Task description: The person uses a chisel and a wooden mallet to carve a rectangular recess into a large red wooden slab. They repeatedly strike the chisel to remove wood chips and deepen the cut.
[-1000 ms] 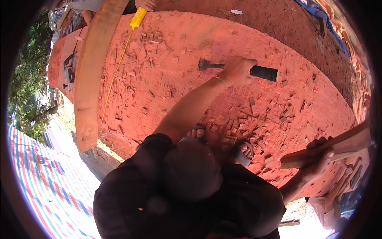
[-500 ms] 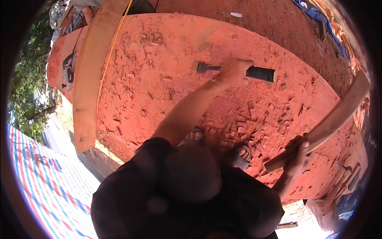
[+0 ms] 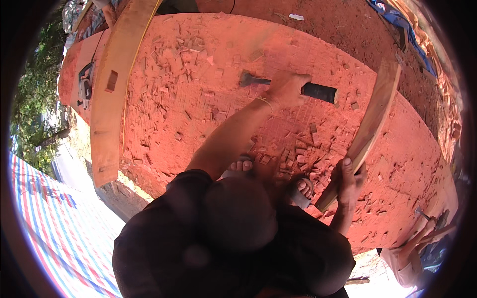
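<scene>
My left hand (image 3: 285, 90) is closed round the middle of a chisel (image 3: 320, 93). Its flat metal blade points left, and its black-wrapped handle sticks out to the right. The blade lies close over a wide reddish wood slab (image 3: 288, 124); whether its edge touches is unclear. My right hand (image 3: 351, 180) grips a long, flat wooden bar (image 3: 376, 107) near its lower end. The bar slants up and away, its far end to the right of the chisel handle. My feet rest on the slab between my hands.
Wood chips (image 3: 298, 159) are scattered over the slab. At left a long plank (image 3: 107, 129) lies across it, with a dark chip (image 3: 112, 81) over the plank and a power tool (image 3: 85, 82) beyond. Another person's arm (image 3: 415, 246) reaches in at lower right, near a hammer-like tool (image 3: 422, 213).
The wooden bar has swung left and more upright with my right hand, towards the chisel handle. My left hand and the chisel have shifted slightly left. A dark chip now shows over the plank.
</scene>
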A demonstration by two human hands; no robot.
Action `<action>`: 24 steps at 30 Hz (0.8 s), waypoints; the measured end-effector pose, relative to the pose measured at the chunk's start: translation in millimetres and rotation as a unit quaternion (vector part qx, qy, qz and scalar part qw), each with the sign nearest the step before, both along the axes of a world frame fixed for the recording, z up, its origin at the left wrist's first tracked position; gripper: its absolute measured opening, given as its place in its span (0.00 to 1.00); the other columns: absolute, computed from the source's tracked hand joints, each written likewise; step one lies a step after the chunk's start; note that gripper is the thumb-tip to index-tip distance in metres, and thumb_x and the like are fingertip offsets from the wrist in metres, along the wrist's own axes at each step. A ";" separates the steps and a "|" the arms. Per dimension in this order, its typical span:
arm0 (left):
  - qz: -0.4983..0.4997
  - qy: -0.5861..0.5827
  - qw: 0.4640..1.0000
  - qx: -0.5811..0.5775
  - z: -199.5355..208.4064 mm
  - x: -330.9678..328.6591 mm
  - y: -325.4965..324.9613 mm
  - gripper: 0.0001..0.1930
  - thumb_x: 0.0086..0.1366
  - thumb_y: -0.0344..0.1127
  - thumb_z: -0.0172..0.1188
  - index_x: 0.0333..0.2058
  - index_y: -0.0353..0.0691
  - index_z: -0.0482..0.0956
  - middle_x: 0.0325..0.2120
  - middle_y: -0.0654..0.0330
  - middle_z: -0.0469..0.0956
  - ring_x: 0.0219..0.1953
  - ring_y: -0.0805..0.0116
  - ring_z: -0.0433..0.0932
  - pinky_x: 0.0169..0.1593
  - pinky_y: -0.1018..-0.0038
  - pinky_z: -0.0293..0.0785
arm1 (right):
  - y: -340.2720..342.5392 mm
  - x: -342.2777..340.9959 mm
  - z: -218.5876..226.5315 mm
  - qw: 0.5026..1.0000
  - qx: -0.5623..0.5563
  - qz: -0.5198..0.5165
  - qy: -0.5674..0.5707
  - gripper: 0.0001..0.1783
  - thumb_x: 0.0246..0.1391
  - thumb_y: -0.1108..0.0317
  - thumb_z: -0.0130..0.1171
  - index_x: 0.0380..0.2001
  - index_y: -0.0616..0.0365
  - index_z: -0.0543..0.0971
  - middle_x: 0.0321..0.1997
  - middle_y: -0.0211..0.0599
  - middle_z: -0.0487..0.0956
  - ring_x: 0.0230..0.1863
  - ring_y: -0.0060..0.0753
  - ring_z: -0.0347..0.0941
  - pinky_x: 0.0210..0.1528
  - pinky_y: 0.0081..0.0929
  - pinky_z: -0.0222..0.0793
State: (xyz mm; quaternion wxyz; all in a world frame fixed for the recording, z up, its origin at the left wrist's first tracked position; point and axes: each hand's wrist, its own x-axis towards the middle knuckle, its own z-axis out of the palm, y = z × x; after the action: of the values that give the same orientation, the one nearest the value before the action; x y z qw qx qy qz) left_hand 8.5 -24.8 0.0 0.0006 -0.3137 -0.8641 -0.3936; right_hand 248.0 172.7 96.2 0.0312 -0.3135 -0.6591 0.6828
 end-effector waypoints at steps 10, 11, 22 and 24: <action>0.034 -0.008 0.997 0.074 18.6 -0.9 -11.6 0.10 0.45 0.37 0.69 0.25 0.44 0.78 0.18 0.55 0.78 0.24 0.51 0.80 0.28 0.59 0.72 | 98.0 -16.0 153.9 0.914 0.118 -0.171 0.348 0.33 0.63 0.43 0.55 0.49 0.69 0.74 0.38 0.47 0.76 0.36 0.39 0.74 0.41 0.37 0.72; 0.043 -0.028 0.995 0.085 19.0 -5.8 -12.0 0.09 0.45 0.37 0.69 0.24 0.44 0.78 0.18 0.55 0.77 0.23 0.51 0.80 0.27 0.59 0.72 | 103.9 -28.1 184.4 0.898 0.189 -0.234 0.322 0.31 0.61 0.45 0.56 0.45 0.69 0.74 0.36 0.48 0.75 0.37 0.41 0.72 0.44 0.38 0.70; 0.003 0.001 0.999 0.035 8.6 -3.9 -17.3 0.08 0.44 0.35 0.67 0.23 0.45 0.77 0.18 0.56 0.77 0.24 0.51 0.80 0.28 0.61 0.73 | -19.5 -2.9 -18.7 0.984 0.113 0.139 -0.014 0.24 0.55 0.61 0.72 0.46 0.67 0.76 0.31 0.30 0.78 0.30 0.22 0.71 0.33 0.23 0.69; 0.025 -0.013 0.998 0.051 7.7 -4.2 -15.0 0.08 0.44 0.35 0.66 0.23 0.45 0.76 0.17 0.57 0.77 0.24 0.51 0.80 0.28 0.60 0.73 | 10.8 13.3 1.3 0.992 0.097 0.081 -0.016 0.29 0.55 0.52 0.73 0.46 0.68 0.75 0.28 0.30 0.76 0.28 0.21 0.71 0.29 0.22 0.68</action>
State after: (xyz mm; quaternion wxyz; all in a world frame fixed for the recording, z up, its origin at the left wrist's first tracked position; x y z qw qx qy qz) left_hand 4.2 -39.8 7.8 0.0149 -0.2863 -0.8505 -0.4410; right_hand 261.3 183.5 97.5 -0.0044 -0.2653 -0.7460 0.6108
